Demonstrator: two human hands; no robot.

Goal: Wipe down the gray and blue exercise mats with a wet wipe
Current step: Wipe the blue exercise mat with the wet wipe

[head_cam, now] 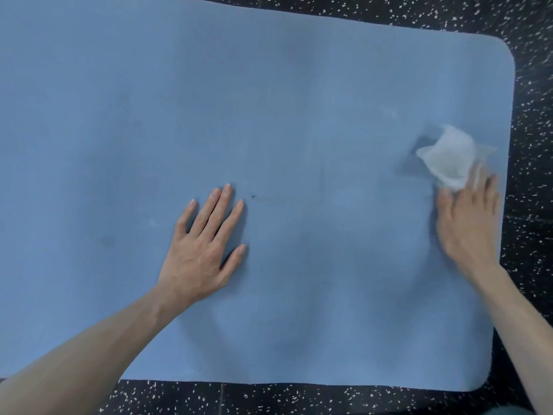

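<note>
Blue foam fills nearly the whole view: the blue mat [269, 130] lies flat on the floor, its long axis running left to right and passing out of frame at the left, with its rounded right end in sight. White and crumpled, the wipe [449, 158] sits on the mat close to that right end, about midway between the far and near edges. It bunches up just ahead of the right hand [465, 223], whose fingers press its near part down; the hand is blurred, so I cannot tell whether the fingers lie flat on the wipe or curl into it. From this grip almost all the unwiped-looking surface lies to the left, along the mat's length, so the next stroke probably has to travel that way

The left hand [203, 250] rests flat near the middle of the mat, fingers straight and slightly spread, holding nothing and seemingly pinning the mat. It sits squarely in the path of a long leftward sweep and may need to lift or shift

Around the mat lies black speckled floor [532, 115]. No gray mat is in view
</note>
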